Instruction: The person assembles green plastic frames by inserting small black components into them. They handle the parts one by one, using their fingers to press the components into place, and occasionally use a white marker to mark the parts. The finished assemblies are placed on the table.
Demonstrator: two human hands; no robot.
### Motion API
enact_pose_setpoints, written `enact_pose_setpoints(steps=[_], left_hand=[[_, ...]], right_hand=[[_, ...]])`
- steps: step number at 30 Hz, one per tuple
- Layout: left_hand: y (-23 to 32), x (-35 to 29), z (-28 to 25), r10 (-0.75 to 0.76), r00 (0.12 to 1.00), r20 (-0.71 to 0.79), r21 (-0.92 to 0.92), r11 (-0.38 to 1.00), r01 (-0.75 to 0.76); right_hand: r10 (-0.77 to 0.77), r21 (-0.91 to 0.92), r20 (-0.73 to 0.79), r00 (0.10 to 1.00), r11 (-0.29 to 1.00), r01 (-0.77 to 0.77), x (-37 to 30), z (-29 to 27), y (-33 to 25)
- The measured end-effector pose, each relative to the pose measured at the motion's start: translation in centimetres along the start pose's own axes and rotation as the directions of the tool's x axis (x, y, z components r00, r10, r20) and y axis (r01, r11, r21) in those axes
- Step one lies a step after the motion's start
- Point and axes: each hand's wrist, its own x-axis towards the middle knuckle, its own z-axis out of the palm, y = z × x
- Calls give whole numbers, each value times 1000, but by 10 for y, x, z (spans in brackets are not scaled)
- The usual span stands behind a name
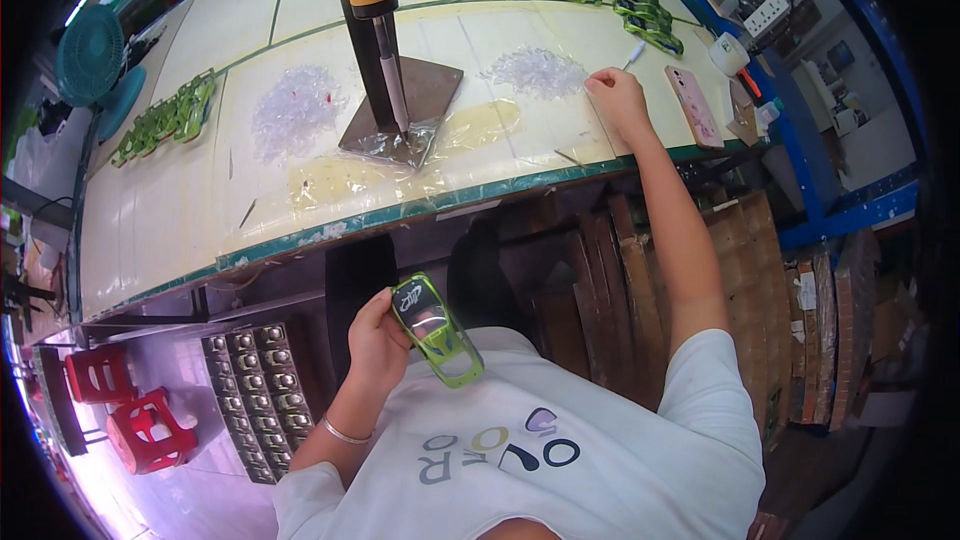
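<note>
My left hand (376,342) grips a green toy car body (441,340) by its side, low in front of my shirt and below the table edge. Up on the table, my right hand (618,100) has its fingertips pinched together at the right edge of a heap of small clear plastic pieces (535,72). Whatever is between those fingers is too small to make out. Left of that heap stands a bench machine with a thin rod (393,75) pointing down at its square metal base plate (432,90). A second heap of clear pieces (292,112) lies left of the plate.
Green car bodies (168,120) lie in a row at the table's left, and more (640,5) at the far right. A phone in a pink case (693,108) is right of my right hand. Below are a tray of small parts (262,390) and red stools (150,432).
</note>
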Motion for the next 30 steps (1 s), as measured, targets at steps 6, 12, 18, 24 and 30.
enact_pose_setpoints(steps=[6, 12, 18, 24, 30], left_hand=[[-1, 3, -3, 3, 999, 52, 66, 998, -6], [-4, 4, 3, 3, 1000, 31, 83, 997, -5], [-2, 0, 7, 47, 995, 86, 155, 986, -60], [11, -9, 28, 105, 943, 316, 446, 861, -245], [18, -19, 52, 169, 874, 455, 504, 761, -409]], right_hand=[[-52, -84, 51, 997, 995, 56, -2, -2, -8], [22, 245, 15, 1000, 969, -25, -1, -6, 18], [52, 744, 250, 967, 629, -226, -20, -23, -4], [-316, 755, 642, 698, 416, -507, -134, -27, -78], [-416, 725, 689, 593, 392, -566, -189, -10, -117]])
